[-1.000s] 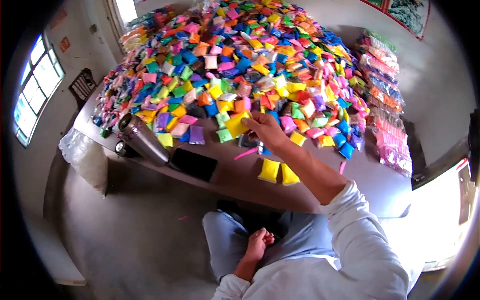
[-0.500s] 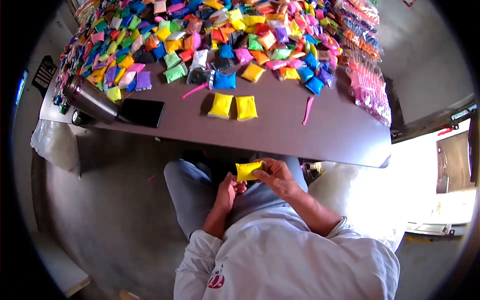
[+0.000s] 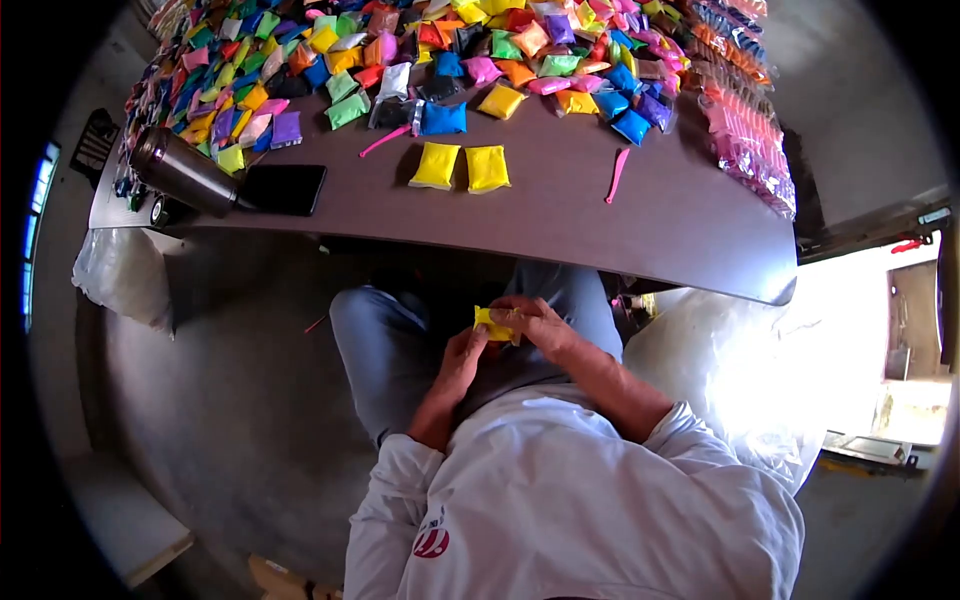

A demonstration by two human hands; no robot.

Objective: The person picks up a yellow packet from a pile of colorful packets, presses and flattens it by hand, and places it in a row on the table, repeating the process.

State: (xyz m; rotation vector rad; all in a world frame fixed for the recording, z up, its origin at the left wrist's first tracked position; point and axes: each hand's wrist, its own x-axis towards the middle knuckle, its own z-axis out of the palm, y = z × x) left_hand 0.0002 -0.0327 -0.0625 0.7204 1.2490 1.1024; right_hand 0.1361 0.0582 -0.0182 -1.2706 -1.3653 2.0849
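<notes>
Above the lap, both hands held a small yellow packet (image 3: pixel 488 320): the left hand (image 3: pixel 460 360) was partly curled, thumb against its near side, and the right hand (image 3: pixel 532 324) was nearly closed over its other end. At 12 o'clock from them, two yellow pouches (image 3: pixel 462 167) lay side by side on the brown tabletop (image 3: pixel 560 220), before a colourful heap (image 3: pixel 400 50). A phone (image 3: pixel 283 190) and tilted flask (image 3: pixel 188 172) sat at 10, a pink stick (image 3: pixel 617 176) at 1. Grey floor (image 3: pixel 240 430) spread at 8; a clear bag (image 3: pixel 690 350) bulged at 3.
</notes>
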